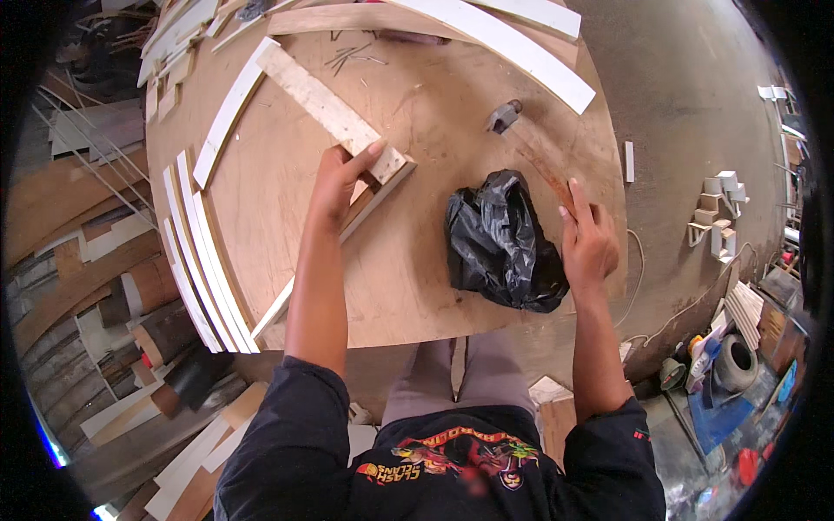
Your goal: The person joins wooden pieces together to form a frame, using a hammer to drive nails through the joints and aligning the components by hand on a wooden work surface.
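My left hand [337,184] grips the near corner of a wooden frame, its thumb on top of a pale, speckled plank [326,100]. This plank slants up and left to a curved white-faced strip [233,113]. Under my left wrist a narrower wooden strip [276,310] runs from the same corner toward the table's near edge. In my right hand [590,241] is a hammer [540,156], held by its wooden handle. The hammer's metal head points up and left, above the tabletop. A crumpled black plastic bag [504,243] stands between my hands, close to the right one; its contents are hidden.
Several loose nails [349,57] lie at the table's far side. Long white-faced strips [201,260] line its left edge, and a wide curved white piece [512,48] lies at the far right. Wood scraps [113,260] crowd the floor at left. Small blocks [719,208] and a cable [641,278] lie right.
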A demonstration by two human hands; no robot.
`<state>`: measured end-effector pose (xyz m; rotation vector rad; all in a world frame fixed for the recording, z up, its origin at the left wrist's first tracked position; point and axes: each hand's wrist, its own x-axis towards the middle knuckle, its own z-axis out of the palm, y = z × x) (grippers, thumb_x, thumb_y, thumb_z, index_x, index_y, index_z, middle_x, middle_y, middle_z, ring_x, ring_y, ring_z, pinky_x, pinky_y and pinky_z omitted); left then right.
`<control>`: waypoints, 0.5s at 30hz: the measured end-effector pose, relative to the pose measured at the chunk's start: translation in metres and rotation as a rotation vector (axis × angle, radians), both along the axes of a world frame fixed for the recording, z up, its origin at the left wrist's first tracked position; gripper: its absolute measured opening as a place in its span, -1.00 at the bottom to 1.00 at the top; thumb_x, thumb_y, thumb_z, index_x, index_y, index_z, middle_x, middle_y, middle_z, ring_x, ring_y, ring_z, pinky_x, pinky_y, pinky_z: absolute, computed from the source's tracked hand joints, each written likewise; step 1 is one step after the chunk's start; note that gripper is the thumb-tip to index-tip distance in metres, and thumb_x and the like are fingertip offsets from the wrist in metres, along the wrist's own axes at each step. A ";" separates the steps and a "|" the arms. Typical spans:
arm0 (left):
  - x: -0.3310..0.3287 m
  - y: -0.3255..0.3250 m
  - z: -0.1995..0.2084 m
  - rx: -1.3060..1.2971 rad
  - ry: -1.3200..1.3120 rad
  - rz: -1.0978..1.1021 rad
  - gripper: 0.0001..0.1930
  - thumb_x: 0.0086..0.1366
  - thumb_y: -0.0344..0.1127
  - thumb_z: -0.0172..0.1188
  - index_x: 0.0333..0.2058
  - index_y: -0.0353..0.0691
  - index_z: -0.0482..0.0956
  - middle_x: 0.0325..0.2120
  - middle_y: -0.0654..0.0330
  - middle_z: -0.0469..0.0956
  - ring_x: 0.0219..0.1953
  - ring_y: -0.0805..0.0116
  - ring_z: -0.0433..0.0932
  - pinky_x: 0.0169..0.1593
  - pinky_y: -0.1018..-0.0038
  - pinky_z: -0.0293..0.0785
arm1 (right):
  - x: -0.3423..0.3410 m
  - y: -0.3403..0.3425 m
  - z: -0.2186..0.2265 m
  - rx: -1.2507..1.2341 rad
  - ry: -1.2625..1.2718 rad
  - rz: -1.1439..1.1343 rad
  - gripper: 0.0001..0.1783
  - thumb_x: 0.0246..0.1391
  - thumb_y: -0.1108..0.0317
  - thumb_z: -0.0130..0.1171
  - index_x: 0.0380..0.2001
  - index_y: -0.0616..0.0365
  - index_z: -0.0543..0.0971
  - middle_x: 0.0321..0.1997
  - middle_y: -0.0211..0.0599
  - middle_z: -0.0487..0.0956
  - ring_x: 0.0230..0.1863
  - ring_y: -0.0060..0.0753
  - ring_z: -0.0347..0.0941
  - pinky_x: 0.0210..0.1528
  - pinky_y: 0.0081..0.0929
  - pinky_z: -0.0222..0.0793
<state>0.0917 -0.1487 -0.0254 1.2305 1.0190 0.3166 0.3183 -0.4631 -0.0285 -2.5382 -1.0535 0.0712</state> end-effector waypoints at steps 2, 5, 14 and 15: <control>-0.002 -0.003 -0.003 0.023 -0.008 0.057 -0.59 0.30 -0.09 0.43 -0.13 -0.38 0.66 -0.28 0.18 0.71 -0.26 0.41 0.64 -0.17 0.43 0.53 | 0.004 -0.002 -0.013 -0.044 -0.092 0.006 -0.48 0.28 0.22 0.30 0.30 -0.32 0.58 -0.24 -0.20 0.59 -0.24 -0.02 0.55 -0.20 -0.15 0.50; -0.003 -0.007 0.001 0.031 -0.019 0.074 -0.60 0.36 -0.21 0.36 -0.04 -0.47 0.58 -0.19 0.11 0.69 -0.16 0.38 0.65 -0.02 0.42 0.55 | 0.008 -0.005 -0.028 -0.052 -0.163 0.019 -0.47 0.22 0.32 0.30 0.26 -0.37 0.63 -0.11 -0.31 0.58 -0.11 -0.15 0.52 -0.04 -0.21 0.48; -0.008 -0.014 0.006 0.044 0.041 0.125 -0.51 0.37 -0.23 0.34 0.09 -0.51 0.47 -0.02 0.03 0.64 -0.02 0.33 0.64 0.12 0.37 0.53 | 0.018 -0.002 -0.042 -0.009 -0.110 0.070 -0.49 0.19 0.30 0.28 0.23 -0.23 0.66 0.00 -0.21 0.57 0.01 -0.06 0.44 0.10 -0.17 0.41; -0.009 -0.015 0.005 0.042 0.047 0.128 -0.51 0.37 -0.23 0.34 0.09 -0.51 0.47 -0.02 0.03 0.64 -0.02 0.33 0.64 0.12 0.37 0.53 | 0.018 -0.002 -0.043 -0.012 -0.109 0.060 -0.50 0.19 0.27 0.29 0.23 -0.23 0.67 0.00 -0.21 0.57 0.00 -0.06 0.45 0.10 -0.17 0.40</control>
